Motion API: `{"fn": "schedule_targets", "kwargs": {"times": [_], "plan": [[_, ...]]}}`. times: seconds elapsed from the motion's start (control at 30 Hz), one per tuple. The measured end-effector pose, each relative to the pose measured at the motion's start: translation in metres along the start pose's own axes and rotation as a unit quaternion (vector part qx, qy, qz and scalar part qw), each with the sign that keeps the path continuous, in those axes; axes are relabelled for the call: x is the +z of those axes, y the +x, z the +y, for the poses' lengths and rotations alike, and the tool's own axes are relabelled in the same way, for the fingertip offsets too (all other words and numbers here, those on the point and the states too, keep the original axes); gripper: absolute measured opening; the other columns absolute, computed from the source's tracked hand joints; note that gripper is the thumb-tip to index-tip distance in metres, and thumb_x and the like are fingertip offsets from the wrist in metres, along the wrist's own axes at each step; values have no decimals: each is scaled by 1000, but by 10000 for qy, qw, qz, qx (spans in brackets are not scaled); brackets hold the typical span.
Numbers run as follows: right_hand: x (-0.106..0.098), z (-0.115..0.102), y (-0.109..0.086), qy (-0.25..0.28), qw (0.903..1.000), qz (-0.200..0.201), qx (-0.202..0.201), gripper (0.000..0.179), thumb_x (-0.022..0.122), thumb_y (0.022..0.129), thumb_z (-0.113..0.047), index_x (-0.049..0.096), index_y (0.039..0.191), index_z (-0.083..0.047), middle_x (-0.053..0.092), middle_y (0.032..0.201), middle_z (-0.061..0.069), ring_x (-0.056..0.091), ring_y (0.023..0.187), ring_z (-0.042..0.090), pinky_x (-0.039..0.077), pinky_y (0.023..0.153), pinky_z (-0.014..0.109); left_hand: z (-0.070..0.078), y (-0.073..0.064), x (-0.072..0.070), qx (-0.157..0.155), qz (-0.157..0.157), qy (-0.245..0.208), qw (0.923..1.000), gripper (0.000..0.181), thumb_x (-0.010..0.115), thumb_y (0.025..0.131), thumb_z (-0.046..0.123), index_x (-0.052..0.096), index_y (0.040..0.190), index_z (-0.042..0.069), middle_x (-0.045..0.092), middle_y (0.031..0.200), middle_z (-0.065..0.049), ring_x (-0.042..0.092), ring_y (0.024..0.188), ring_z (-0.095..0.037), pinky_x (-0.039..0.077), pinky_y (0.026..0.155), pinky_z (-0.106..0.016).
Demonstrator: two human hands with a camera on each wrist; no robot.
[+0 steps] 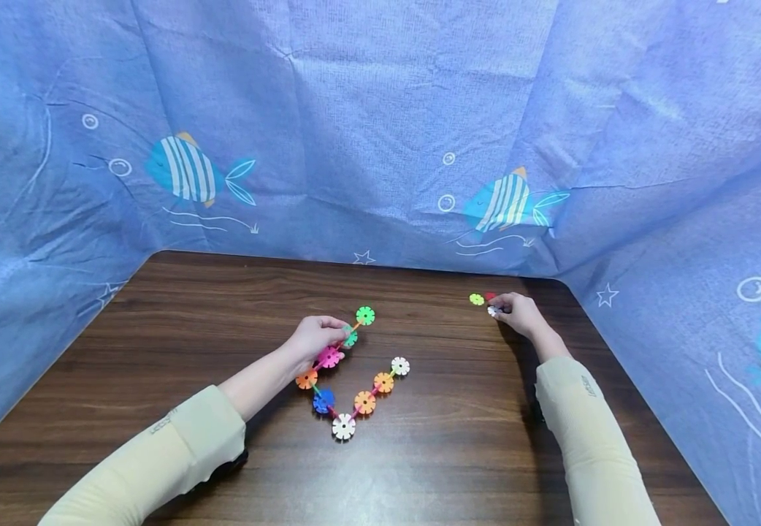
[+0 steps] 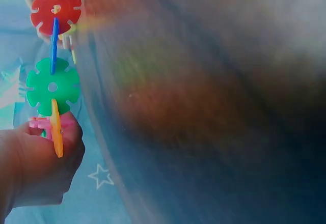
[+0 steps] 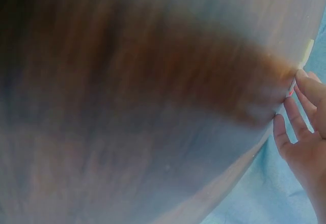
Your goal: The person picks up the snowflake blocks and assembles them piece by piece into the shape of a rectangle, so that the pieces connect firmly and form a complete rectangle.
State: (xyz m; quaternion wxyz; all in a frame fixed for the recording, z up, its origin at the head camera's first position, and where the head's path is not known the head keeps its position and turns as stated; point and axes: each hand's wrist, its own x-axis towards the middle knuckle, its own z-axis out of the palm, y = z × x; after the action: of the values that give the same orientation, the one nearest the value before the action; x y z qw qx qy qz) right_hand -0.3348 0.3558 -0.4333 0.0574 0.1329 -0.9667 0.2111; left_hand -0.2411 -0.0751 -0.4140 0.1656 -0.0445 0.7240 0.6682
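A V-shaped chain of notched plastic snowflake discs lies mid-table, with white (image 1: 344, 427), blue (image 1: 323, 400) and orange (image 1: 364, 402) discs among them. My left hand (image 1: 317, 340) pinches its left arm beside a teal disc (image 1: 350, 336), a bright green disc (image 1: 365, 315) being the end one. In the left wrist view, my thumb and fingers lie behind an edge-on orange disc (image 2: 57, 132) under a green disc (image 2: 53, 86). At the back right, my right hand (image 1: 518, 313) has its fingertips on a small white disc (image 1: 491, 311), partly hidden by them.
Next to the right fingertips lie a lime disc (image 1: 477, 299) and a red disc (image 1: 490, 296). The dark wooden table (image 1: 440, 467) ends at a blue fish-print curtain (image 1: 380, 131) at the back and sides. Another white disc (image 1: 400, 366) ends the chain's right arm.
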Motion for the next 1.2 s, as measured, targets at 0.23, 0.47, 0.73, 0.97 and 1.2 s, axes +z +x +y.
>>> {"fn": "schedule_targets", "kwargs": {"times": [0.23, 0.47, 0.73, 0.97, 1.2], "plan": [[0, -1, 0, 77, 9998, -126, 95, 23, 73, 79, -6, 71, 100, 1, 67, 95, 17, 59, 86, 27, 46, 78, 38, -5, -4, 4, -322, -251, -725, 9965, 32, 54, 93, 0, 53, 124, -7, 56, 93, -8, 58, 75, -11, 56, 65, -26], [-3, -4, 0, 120, 9991, -408, -7, 19, 75, 79, -10, 70, 94, 0, 67, 88, 12, 58, 83, 23, 44, 75, 35, -7, -8, 5, -309, -372, -812, 9955, 29, 54, 93, 0, 56, 121, -7, 57, 94, -9, 59, 76, -12, 56, 67, -29], [-3, -8, -2, 317, 9971, -648, 254, 22, 75, 78, -10, 68, 97, 0, 65, 83, 9, 55, 75, 15, 43, 69, 29, -9, -14, 5, -244, -273, -858, 9956, 28, 55, 93, 1, 57, 120, -7, 59, 98, -12, 60, 78, -14, 57, 72, -33], [-3, -13, -2, 317, 9983, -470, 128, 19, 78, 73, -8, 68, 88, -2, 61, 75, 4, 50, 70, 13, 40, 66, 28, -10, -18, 9, -145, -183, -1113, 9935, 28, 52, 94, -1, 54, 121, -9, 59, 90, -9, 60, 76, -13, 57, 69, -30], [-2, -31, -3, 528, 9986, 21, -96, 11, 75, 77, -4, 65, 82, -3, 64, 73, 5, 52, 66, 10, 41, 65, 28, -8, -19, 12, -118, -220, -1143, 9931, 29, 53, 93, -1, 53, 120, -10, 60, 87, -7, 61, 75, -13, 57, 66, -29]]}}
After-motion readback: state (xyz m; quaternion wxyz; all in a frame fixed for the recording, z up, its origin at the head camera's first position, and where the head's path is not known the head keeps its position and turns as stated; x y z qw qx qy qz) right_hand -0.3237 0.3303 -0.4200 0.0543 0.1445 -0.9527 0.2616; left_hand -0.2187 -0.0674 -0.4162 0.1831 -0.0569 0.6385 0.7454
